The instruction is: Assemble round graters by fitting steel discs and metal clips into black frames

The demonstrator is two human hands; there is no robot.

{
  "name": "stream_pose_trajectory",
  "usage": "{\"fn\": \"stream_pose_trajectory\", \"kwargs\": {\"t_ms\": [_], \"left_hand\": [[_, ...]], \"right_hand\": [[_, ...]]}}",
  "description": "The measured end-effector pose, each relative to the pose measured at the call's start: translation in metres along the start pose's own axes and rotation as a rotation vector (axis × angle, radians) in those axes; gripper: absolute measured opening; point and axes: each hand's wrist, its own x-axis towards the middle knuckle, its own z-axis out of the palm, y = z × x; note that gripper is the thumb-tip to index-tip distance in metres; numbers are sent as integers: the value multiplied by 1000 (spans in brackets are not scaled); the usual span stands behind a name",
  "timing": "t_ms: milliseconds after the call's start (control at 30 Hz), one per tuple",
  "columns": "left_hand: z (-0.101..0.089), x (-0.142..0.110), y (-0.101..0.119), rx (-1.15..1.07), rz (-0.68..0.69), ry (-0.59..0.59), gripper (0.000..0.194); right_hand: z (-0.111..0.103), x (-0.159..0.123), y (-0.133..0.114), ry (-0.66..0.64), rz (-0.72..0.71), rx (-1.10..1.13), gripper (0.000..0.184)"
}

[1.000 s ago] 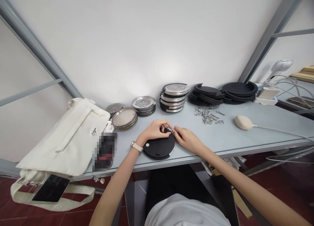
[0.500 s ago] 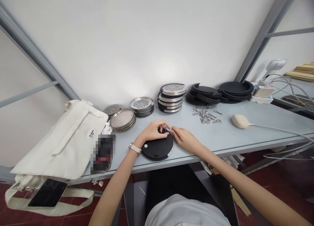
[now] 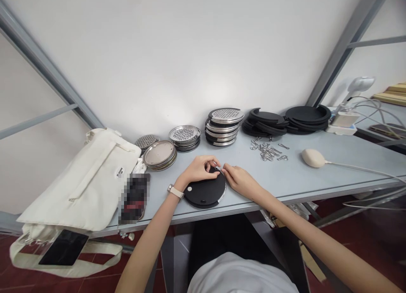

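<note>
Black steel-rimmed round lid lies under left hand and right hand, both pinching a small silver clip; stacked steel graters stand beyond, grey table edge just in front

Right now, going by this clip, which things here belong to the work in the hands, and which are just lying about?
Likely in the work: left hand, right hand, small metal clip, black disc with steel rim, loose metal clips, stacked perforated steel discs, stacked black rings.

Likely just lying about: cream canvas bag, corded oval pad.
</note>
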Motion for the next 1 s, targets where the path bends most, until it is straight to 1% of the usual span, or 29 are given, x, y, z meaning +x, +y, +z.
{"fn": "stream_pose_trajectory", "kwargs": {"t_ms": [500,1000], "left_hand": [[0,0,0,6,21,12,23],[-1,0,1,13,-11,-7,24]], "right_hand": [[2,0,0,28,4,20,21],[1,-1,0,24,17,25,22]]}}
